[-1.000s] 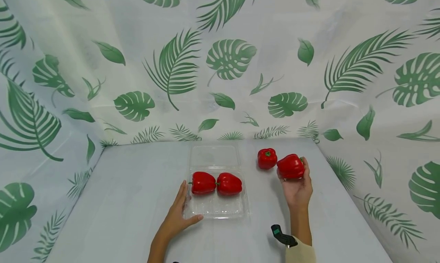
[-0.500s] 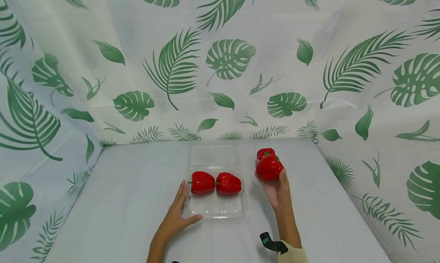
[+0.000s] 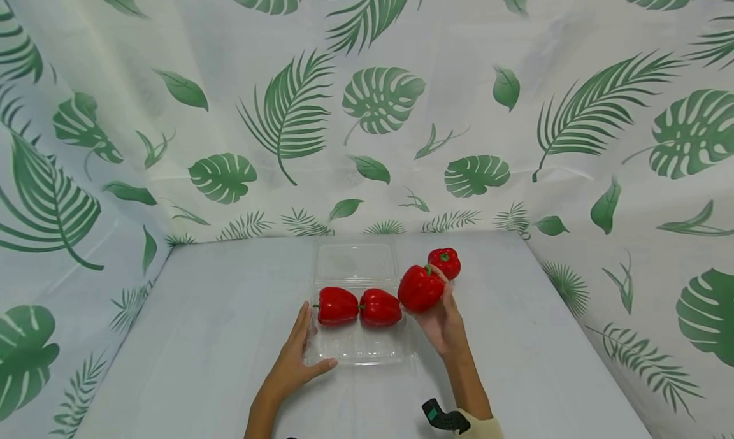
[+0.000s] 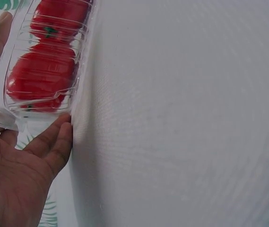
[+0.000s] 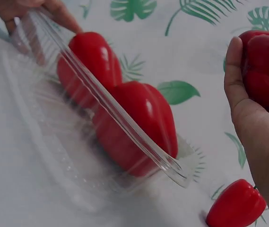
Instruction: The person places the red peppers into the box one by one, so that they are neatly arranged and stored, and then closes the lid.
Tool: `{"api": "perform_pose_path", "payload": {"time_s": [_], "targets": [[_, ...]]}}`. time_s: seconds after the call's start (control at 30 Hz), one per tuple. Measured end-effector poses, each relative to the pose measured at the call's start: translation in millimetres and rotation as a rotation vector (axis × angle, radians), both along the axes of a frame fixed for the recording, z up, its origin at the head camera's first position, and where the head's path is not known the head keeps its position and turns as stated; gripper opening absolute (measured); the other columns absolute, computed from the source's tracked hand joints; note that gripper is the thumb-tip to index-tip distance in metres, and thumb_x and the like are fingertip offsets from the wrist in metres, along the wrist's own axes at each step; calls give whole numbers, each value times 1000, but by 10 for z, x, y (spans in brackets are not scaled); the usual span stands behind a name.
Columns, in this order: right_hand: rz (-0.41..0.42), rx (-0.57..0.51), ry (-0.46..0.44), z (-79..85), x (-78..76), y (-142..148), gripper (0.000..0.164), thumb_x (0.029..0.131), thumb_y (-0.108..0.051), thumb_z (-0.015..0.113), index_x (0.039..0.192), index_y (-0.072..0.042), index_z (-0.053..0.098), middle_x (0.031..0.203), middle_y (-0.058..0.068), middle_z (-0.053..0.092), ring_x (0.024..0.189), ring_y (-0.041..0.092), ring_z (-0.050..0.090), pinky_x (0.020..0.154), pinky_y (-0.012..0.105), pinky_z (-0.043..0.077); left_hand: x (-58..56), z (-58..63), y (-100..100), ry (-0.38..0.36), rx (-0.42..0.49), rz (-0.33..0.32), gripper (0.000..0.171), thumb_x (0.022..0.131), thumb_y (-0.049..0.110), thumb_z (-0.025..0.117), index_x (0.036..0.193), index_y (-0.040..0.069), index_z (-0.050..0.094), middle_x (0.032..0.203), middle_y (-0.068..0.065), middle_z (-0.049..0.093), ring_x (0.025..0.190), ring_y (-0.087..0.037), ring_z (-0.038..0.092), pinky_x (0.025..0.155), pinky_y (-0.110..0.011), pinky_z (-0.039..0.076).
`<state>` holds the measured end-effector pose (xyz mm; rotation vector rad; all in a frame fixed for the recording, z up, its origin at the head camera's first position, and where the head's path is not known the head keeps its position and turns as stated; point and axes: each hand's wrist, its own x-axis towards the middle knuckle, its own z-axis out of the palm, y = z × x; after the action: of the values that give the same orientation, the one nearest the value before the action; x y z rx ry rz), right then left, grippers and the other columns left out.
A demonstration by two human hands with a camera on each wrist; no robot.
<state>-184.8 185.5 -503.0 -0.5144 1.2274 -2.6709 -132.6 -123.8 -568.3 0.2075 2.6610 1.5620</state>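
Note:
A clear plastic clamshell box (image 3: 360,352) lies with its lid folded back on the table. Two red bell peppers, the left one (image 3: 337,306) and the right one (image 3: 380,307), lie side by side in its back half. My left hand (image 3: 290,364) rests against the box's left end, fingers extended along the side and thumb at the front corner. In my right hand (image 3: 446,327) I grip a third red bell pepper (image 3: 420,290), stem up, at the box's right edge. The right wrist view shows this held pepper (image 5: 266,71) partly cut off by the frame.
Another red bell pepper (image 3: 444,263) stands on the white table (image 3: 206,337), behind and right of the right hand. The transparent lid (image 3: 355,262) lies flat behind the box. A leaf-printed curtain (image 3: 309,197) borders the back and sides.
My right hand has carried its pepper leftward, past the standing pepper, to the box's right edge, turning it stem up. The left hand and the box have stayed in place.

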Motion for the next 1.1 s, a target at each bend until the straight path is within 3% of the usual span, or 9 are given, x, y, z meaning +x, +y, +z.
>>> {"api": "perform_pose_path", "payload": {"time_s": [0.13, 0.27, 0.4, 0.53, 0.67, 0.8, 0.97, 1.1], "targets": [[87, -71, -6, -13, 19, -47, 55, 102, -12, 17, 155, -26, 16, 154, 1, 32, 141, 21, 34, 104, 46, 50, -1, 6, -2, -6, -5, 3, 115, 72, 43, 84, 158, 25, 11, 165, 13, 4, 143, -27, 39, 113, -46, 34], [119, -21, 6, -42, 44, -95, 59, 100, -1, 21, 155, -22, 18, 153, 2, 34, 139, 21, 37, 103, 46, 50, -3, 5, -5, -9, -7, 6, 115, 72, 43, 84, 158, 24, 11, 165, 12, 4, 143, -27, 38, 114, -47, 33], [74, 168, -4, -97, 79, -165, 54, 102, -5, 33, 154, -13, 20, 147, -2, 42, 135, 14, 44, 104, 36, 50, -3, 0, -7, -6, -1, 4, 115, 72, 42, 85, 158, 23, 11, 165, 11, 4, 142, -28, 41, 113, -47, 34], [-6, 385, -27, -149, 114, -249, 59, 98, -8, 47, 152, -5, 23, 142, -5, 46, 129, 6, 49, 103, 27, 50, 0, 5, -8, -3, 4, -4, 115, 72, 41, 84, 158, 21, 11, 166, 8, 5, 141, -30, 42, 112, -48, 35], [-19, 462, -58, -162, 140, -340, 66, 93, -6, 56, 151, -7, 25, 142, -6, 45, 129, 4, 47, 101, 25, 50, 3, 18, -13, -4, 4, -8, 115, 73, 41, 84, 158, 20, 11, 166, 6, 5, 140, -33, 42, 111, -49, 36], [24, 446, -60, -173, 172, -404, 67, 95, -7, 53, 153, -8, 21, 143, -7, 43, 130, 5, 46, 101, 25, 51, -1, 21, -19, -8, 0, -4, 115, 72, 42, 84, 158, 23, 11, 166, 6, 6, 140, -32, 42, 111, -49, 37], [126, 294, -49, -178, 199, -439, 65, 99, -9, 44, 155, -4, 10, 144, -8, 42, 132, 10, 44, 105, 28, 49, -4, 15, -23, -8, 13, -5, 115, 72, 42, 85, 158, 26, 10, 166, 7, 6, 141, -32, 42, 111, -49, 38], [126, 281, -45, -194, 191, -464, 62, 100, -9, 43, 154, -4, 14, 145, -5, 44, 132, 12, 46, 105, 30, 49, -9, 10, -24, -5, 13, -4, 116, 71, 42, 85, 158, 27, 10, 166, 9, 5, 141, -32, 42, 111, -49, 38]]}}
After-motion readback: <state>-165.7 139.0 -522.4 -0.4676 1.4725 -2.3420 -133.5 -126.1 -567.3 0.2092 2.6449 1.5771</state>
